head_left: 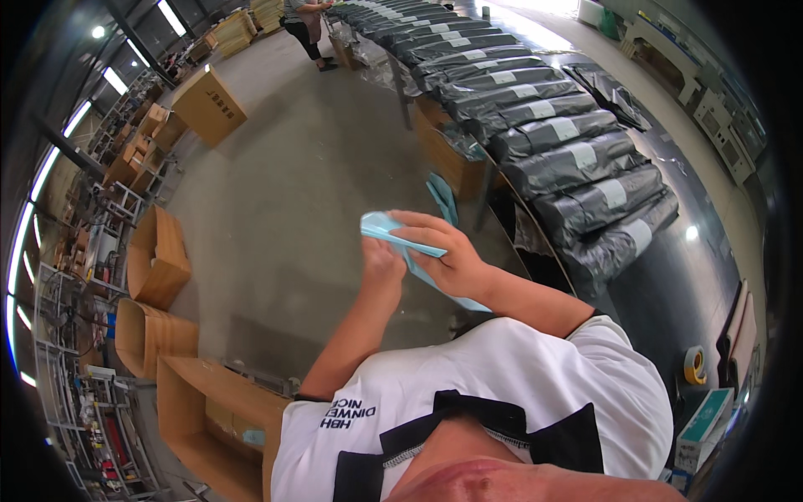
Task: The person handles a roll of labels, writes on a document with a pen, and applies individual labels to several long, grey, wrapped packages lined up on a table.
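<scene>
A light blue, thin folded sheet [381, 226] is held up between my hands in front of my chest. I cannot tell whether it is plastic or paper. My left hand [381, 263] is closed on its left end, fingers mostly hidden behind the folds. My right hand [452, 258] grips the sheet farther right, fingers pointing left across it. A loose part of the sheet trails below my right hand toward my shirt. Beyond my right hand, a second light blue piece [442, 198] hangs beside a cardboard carton [456, 159] next to the table.
On the dark table [669, 276] to my right lies a long row of black plastic-wrapped packages [577, 159] with white labels. A yellow tape roll [694, 366] and a teal-and-white box [704, 428] sit nearer. Open cartons [159, 259] stand at left. Another person [305, 29] stands far off.
</scene>
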Demonstrator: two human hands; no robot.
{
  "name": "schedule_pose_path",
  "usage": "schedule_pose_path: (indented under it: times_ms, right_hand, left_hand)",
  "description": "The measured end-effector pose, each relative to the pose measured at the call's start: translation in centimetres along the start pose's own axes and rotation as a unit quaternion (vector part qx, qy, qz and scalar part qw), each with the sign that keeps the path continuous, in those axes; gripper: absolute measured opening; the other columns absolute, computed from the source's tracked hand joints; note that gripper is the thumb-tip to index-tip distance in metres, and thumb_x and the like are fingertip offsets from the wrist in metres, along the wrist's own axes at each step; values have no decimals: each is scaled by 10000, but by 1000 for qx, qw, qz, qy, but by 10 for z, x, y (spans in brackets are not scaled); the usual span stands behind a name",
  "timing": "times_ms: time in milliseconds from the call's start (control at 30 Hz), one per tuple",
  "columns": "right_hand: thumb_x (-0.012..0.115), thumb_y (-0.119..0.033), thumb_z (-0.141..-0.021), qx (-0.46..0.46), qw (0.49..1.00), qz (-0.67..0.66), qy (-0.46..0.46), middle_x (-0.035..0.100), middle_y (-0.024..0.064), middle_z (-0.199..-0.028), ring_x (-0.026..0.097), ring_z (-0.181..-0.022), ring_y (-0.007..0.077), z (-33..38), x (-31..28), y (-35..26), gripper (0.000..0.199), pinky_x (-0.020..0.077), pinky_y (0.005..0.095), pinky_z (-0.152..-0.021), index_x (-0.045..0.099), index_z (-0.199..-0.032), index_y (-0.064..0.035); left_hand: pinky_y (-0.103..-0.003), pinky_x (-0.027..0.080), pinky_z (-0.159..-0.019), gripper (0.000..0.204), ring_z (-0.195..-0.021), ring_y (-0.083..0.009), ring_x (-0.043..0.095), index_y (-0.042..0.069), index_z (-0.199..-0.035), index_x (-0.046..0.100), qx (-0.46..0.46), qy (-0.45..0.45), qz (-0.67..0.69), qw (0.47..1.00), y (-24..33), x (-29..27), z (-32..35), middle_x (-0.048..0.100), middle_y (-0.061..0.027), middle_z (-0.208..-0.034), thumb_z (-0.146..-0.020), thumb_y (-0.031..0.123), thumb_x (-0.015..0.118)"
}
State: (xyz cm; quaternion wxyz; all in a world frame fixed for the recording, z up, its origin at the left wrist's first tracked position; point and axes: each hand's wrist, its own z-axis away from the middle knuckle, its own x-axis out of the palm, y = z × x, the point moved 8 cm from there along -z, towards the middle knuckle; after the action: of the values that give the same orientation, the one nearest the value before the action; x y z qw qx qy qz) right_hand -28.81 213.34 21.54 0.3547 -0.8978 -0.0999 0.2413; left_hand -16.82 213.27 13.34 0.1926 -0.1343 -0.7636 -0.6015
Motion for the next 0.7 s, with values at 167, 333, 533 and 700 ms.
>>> schedule_pose_path:
  times_ms: [167, 333, 533, 700]
  right_hand:
    - [425, -161, -1006, 120, 947, -297, 6, 559, 80, -1270, 535, -1067, 134, -103, 26, 68, 307, 438, 295, -904, 550, -1266, -57]
    - [486, -246, -999, 311, 835, -446, 84, 635, 44, -996, 591, -894, 120, -196, 28, 171, 268, 477, 274, -808, 574, -1189, -78]
    - [602, -228, -915, 311, 816, -486, 17, 632, 32, -962, 614, -897, 124, -300, -1, 251, 392, 512, 314, -801, 532, -1249, -34]
    - [674, -189, -842, 248, 931, -207, -171, 588, 150, -1208, 576, -1083, 222, -335, 22, 354, 643, 436, 321, -961, 407, -1398, -8]
  left_hand:
    - [-332, 425, -964, 664, -1159, -184, 504, 72, -1323, 461, -141, -305, -120, 934, -43, 4, -49, 528, -57, -1269, -773, 292, 760]
    - [-323, 457, -900, 423, -1053, -182, 571, 52, -1189, 589, -317, -407, -68, 854, -90, -11, -117, 613, -73, -1140, -809, 203, 699]
    - [-314, 477, -843, 240, -967, -175, 609, 39, -1076, 661, -281, -245, -336, 865, -129, -130, -258, 659, -86, -1028, -845, 92, 624]
    - [-291, 489, -761, 105, -819, -146, 593, 21, -940, 655, -10, 100, -444, 890, -97, -336, -399, 640, -56, -912, -862, 57, 593]
